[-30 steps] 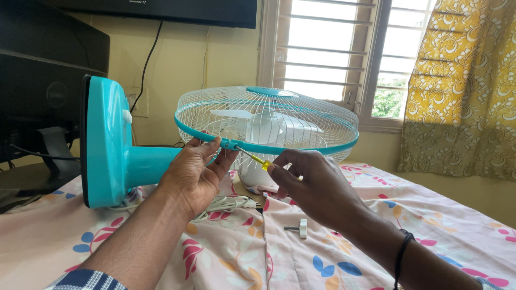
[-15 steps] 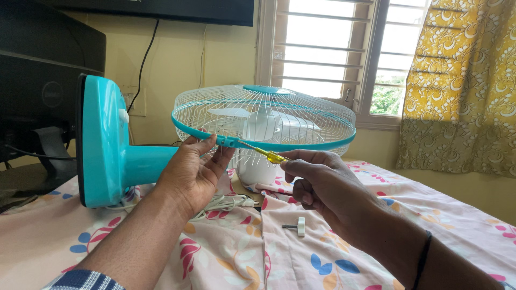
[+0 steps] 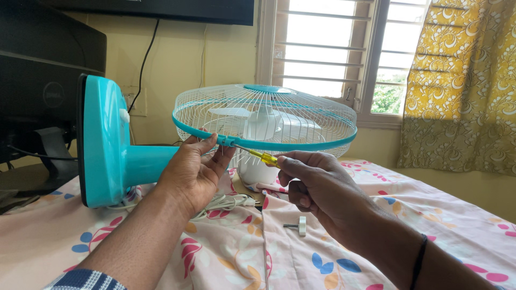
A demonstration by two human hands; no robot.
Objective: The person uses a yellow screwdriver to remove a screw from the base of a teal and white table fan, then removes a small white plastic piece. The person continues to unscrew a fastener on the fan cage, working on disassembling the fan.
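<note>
A turquoise table fan lies on its side on a bed, its base [image 3: 99,140] at the left and its white wire guard [image 3: 266,115] facing up, ringed by a turquoise rim. My left hand [image 3: 194,171] cups the rim's near edge from below, thumb on the rim. My right hand [image 3: 317,185] grips a yellow-handled screwdriver [image 3: 262,156], whose tip sits at a small clip on the rim beside my left thumb. White blades show through the guard.
A small white screw knob [image 3: 298,226] lies on the floral bedsheet [image 3: 236,258] below my right hand. A white power cord [image 3: 226,203] is coiled under the fan. A dark monitor [image 3: 43,80] stands at the left; a barred window and yellow curtain [image 3: 462,80] are behind.
My right hand has shifted slightly right and lower, and the screwdriver now points up-left into the rim clip. My left hand keeps its hold on the rim.
</note>
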